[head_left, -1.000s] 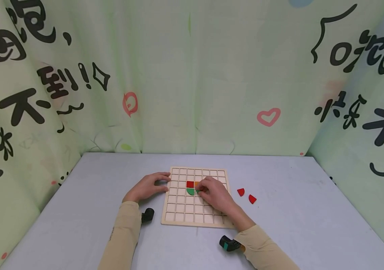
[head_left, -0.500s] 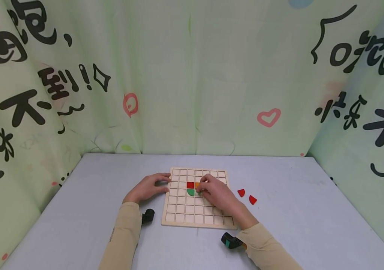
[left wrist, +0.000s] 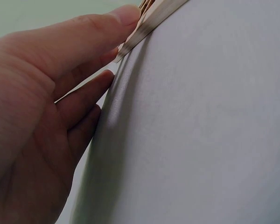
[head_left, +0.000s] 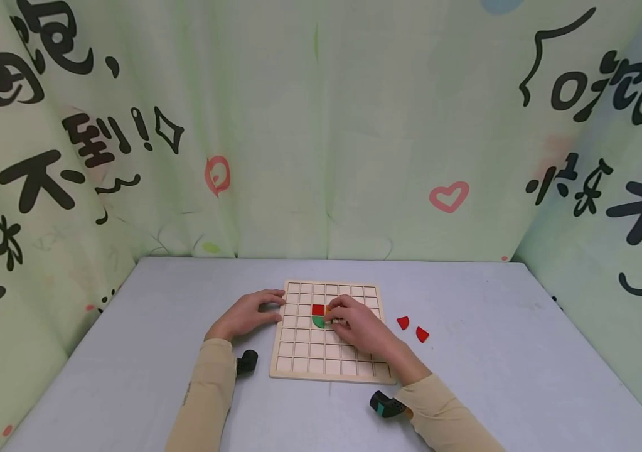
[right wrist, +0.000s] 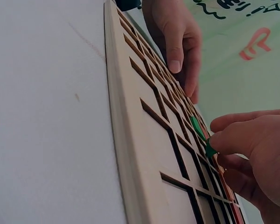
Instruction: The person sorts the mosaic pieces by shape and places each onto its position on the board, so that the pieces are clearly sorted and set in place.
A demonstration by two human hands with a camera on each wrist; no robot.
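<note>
A wooden grid board (head_left: pixel 300 348) lies on the table. My left hand (head_left: pixel 248 309) is at its left edge, with the thumb (left wrist: pixel 116 23) touching the rim in the left wrist view. Over the middle of the board, my right hand (head_left: pixel 361 323) pinches a small green tile (right wrist: pixel 210 149) between thumb and fingertips, close above the cells. The fingers hide most of its shape. Just left of those fingertips a red square tile (head_left: pixel 318 309) and a green quarter-circle tile (head_left: pixel 318 322) sit in neighbouring cells. An orange tile beside the red one is mostly covered by the right hand.
Two red quarter-circle tiles (head_left: pixel 413 328) lie on the white table (head_left: pixel 484 351) to the right of the board. Black wrist cameras stick out from both sleeves. A pale green curtain (head_left: pixel 326 125) with black lettering encloses the back and sides.
The right fingertips have shifted slightly left over the board and now cover more of the orange tile. The left hand, the board and the loose red tiles stay in place.
</note>
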